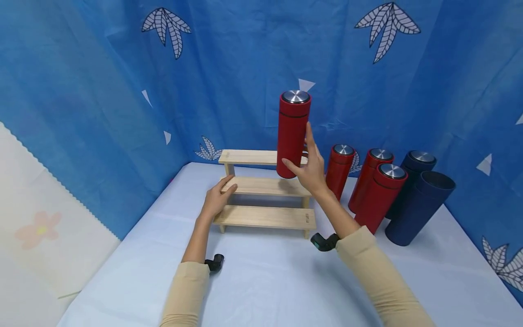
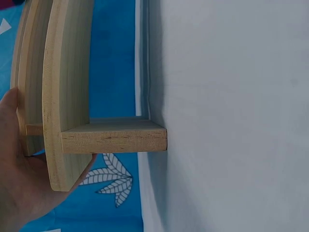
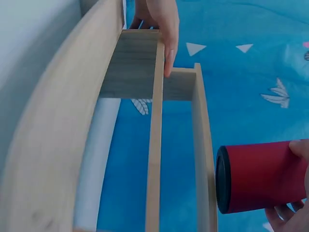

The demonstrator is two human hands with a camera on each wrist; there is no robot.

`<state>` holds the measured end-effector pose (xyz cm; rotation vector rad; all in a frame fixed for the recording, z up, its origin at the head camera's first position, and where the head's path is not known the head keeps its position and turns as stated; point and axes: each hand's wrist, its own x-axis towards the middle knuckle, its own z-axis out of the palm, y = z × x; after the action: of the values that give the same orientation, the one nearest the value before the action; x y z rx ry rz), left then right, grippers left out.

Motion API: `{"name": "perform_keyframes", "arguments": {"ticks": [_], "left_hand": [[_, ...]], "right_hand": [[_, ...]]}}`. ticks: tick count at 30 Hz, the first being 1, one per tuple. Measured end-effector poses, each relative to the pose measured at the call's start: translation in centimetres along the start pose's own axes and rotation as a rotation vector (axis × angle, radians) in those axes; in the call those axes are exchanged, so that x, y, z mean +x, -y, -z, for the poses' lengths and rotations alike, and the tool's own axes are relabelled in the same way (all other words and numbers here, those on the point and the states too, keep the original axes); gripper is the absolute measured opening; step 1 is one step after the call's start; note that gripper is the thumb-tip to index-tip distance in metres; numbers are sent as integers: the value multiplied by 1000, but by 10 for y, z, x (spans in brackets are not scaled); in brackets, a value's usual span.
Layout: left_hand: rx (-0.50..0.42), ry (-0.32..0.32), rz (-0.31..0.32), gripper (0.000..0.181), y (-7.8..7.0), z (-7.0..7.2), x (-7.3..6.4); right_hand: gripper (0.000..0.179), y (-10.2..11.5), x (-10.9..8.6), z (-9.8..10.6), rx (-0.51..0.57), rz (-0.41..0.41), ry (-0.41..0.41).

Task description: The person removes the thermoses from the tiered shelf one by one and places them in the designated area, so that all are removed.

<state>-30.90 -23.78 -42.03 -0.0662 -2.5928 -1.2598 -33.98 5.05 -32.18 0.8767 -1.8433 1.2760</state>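
Observation:
My right hand grips a red thermos bottle with a silver-topped lid, holding it upright at the back of a three-tier wooden rack. In the right wrist view the bottle's dark base is close to the top tier; whether they touch I cannot tell. My left hand holds the rack's left end at the middle tier. The left wrist view shows its thumb on the tier's edge, with the other fingers partly hidden behind the wood.
Right of the rack stand three more red thermos bottles, a dark lidded bottle and a navy bottle with an open top. A white cloth covers the table. Blue leaf-patterned curtain hangs behind and at the sides.

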Motion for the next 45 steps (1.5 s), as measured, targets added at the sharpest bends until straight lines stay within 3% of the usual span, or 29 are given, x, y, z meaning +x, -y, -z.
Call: {"name": "perform_keyframes", "arguments": {"ticks": [7,9,15,28,37,45], "left_hand": [[2,-6,12,65,4,1,-4],[0,-7,11,65,4,2,-4],[5,-24,17,64,7,8,-6],[9,-27,21,65,10,10,-7],[3,-22,16,65,9,8,-7],[3,-18,20,64,7,7,-6]], "right_hand": [[95,33,-33,51,-96,7,-69],[97,32,-43,64,-128,2,-80],[106,3,-77,85,-201,-52,-95],[111,-24,-139,85,-235,-206,-25],[112,-47,-161,82,-181,-296,16],[109,-53,-166,81,-175,-276,26]]}}
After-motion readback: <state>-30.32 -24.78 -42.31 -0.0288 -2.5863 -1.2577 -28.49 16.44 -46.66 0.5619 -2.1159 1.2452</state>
